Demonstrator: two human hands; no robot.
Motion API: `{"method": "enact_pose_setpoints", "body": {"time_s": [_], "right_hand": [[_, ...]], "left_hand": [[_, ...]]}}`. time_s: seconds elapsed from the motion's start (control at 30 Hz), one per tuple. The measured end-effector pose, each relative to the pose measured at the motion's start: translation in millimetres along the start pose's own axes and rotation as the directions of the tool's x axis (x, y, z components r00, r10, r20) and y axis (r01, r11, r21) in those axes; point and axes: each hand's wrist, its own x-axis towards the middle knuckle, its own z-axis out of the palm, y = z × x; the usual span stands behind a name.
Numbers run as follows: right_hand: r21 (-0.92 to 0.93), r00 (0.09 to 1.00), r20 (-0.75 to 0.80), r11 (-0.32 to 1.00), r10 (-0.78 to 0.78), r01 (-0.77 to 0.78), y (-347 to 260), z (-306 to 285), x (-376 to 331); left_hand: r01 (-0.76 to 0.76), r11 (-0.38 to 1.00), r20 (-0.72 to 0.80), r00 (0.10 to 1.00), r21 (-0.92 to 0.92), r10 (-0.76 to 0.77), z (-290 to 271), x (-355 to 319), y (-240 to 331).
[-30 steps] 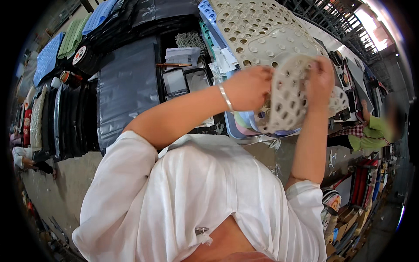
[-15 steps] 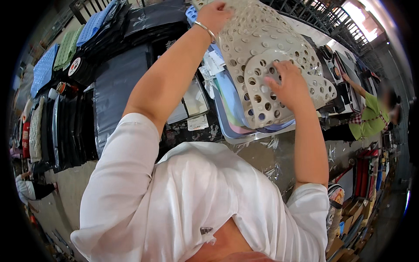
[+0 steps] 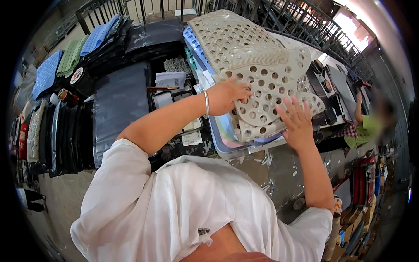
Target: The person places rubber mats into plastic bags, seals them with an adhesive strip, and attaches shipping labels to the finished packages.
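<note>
A beige bath mat (image 3: pixel 259 89) with rows of round holes lies folded over on itself on a stack of mats. My left hand (image 3: pixel 227 95), with a silver bangle at the wrist, rests on the fold's left side, fingers stretched out over the holes. At the near right edge my right hand (image 3: pixel 297 124) is spread, its fingertips against or just over the mat. Under the beige mat, pale blue, green and pink layers show in a shallow tray (image 3: pixel 224 150). A blue mat (image 3: pixel 196 48) sticks out at the far left of the stack.
Flat black plastic bags (image 3: pixel 122 105) are piled to the left. Folded blue mats (image 3: pixel 99 35) and a green mat (image 3: pixel 71 56) lie beyond them. A tape roll (image 3: pixel 78 76) stands there too. Metal railings (image 3: pixel 301 19) run behind. A person in green (image 3: pixel 362 131) works at the right.
The beige mat's near part has been folded over and now lies flatter. My left hand has come down from the mat's far edge to its left side; my right hand has moved nearer.
</note>
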Motion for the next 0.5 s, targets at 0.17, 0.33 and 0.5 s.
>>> {"method": "enact_pose_setpoints", "body": {"time_s": [0.17,0.33,0.5], "right_hand": [[0.279,0.921,0.39,0.951,0.014,-0.133,33.2,-17.5,60.7],[0.294,0.974,0.207,0.944,0.091,-0.15,74.0,-57.8,139.4],[0.039,0.9,-0.425,0.995,0.1,-0.092,103.4,-120.1,230.1]], "left_hand": [[-0.018,0.975,0.001,1.0,-0.222,0.018,-7.0,-8.6,-7.2],[0.041,0.976,-0.311,0.944,-0.214,-0.108,-28.9,-5.4,18.2],[0.497,0.861,-0.637,0.631,-0.106,-0.443,-131.9,59.8,3.0]]}}
